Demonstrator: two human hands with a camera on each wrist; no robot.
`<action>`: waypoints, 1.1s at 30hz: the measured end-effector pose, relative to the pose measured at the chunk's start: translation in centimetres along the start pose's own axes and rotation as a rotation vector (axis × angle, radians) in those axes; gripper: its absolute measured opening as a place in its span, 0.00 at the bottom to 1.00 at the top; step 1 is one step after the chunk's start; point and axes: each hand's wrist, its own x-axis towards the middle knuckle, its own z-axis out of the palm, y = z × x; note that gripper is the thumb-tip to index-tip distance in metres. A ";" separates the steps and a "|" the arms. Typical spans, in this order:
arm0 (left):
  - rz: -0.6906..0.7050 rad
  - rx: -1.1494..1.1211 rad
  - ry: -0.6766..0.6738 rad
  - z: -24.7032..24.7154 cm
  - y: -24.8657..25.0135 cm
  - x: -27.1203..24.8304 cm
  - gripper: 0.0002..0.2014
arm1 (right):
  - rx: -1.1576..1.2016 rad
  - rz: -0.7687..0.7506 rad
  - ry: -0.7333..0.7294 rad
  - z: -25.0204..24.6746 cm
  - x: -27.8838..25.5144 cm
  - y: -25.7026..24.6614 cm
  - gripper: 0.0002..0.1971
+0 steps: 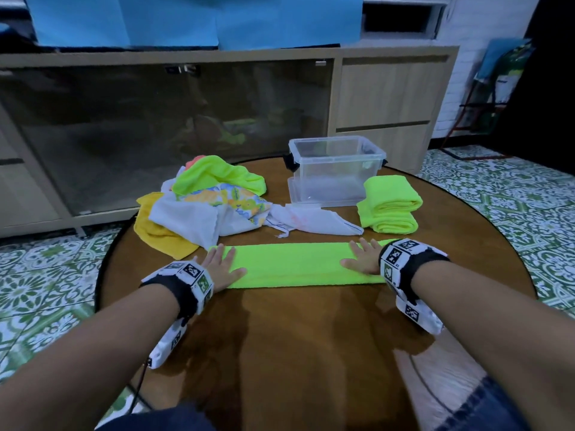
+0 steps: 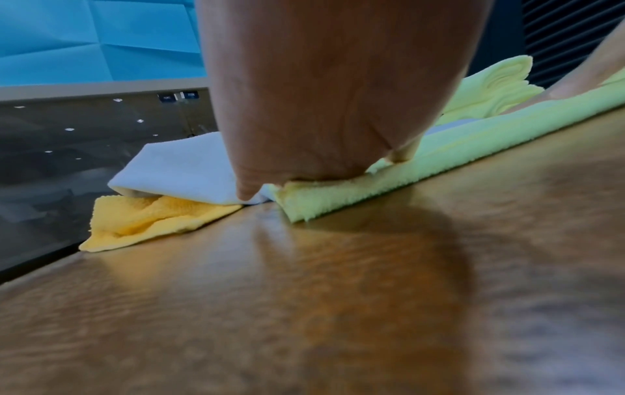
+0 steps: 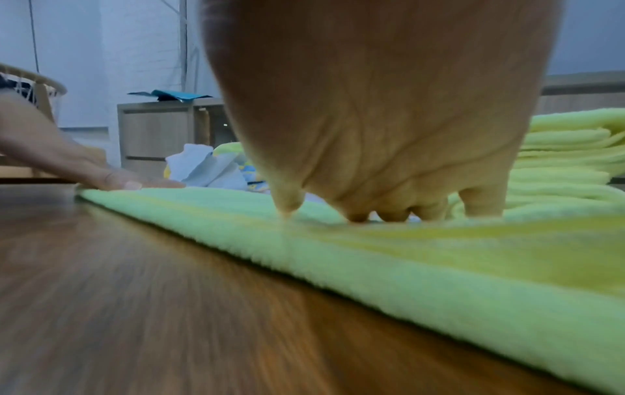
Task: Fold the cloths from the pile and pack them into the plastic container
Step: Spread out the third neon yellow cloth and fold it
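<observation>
A neon-green cloth (image 1: pixel 292 265) lies folded into a long strip across the round wooden table (image 1: pixel 311 337). My left hand (image 1: pixel 222 265) presses flat on its left end with fingers straight. On the strip's right end my right hand (image 1: pixel 362 256) lies flat too. The strip (image 2: pixel 439 157) shows under my left palm (image 2: pixel 324 107), and again as a thick green band (image 3: pixel 405 254) under my right palm (image 3: pixel 389 120). A loose pile of cloths (image 1: pixel 205 200), green, white, printed and yellow, sits behind the left hand. The clear plastic container (image 1: pixel 336 168) stands open at the back.
Two folded neon-green cloths (image 1: pixel 389 205) are stacked right of the container. A white cloth (image 1: pixel 311 222) lies spread between the pile and the stack. A wooden cabinet with glass doors (image 1: pixel 155 126) stands behind the table. Patterned floor tiles (image 1: pixel 497 194) surround it.
</observation>
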 end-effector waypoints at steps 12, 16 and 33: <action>-0.039 0.173 0.002 0.8 -0.4 0.8 0.33 | -0.113 -0.442 0.098 2.0 0.9 -16.3 0.36; -0.027 0.111 -0.040 0.5 -0.5 0.8 0.34 | -0.171 -0.403 0.042 1.8 1.5 -13.8 0.36; -0.038 0.114 -0.076 0.1 -0.2 0.6 0.35 | -0.036 0.059 0.027 0.4 1.6 5.3 0.37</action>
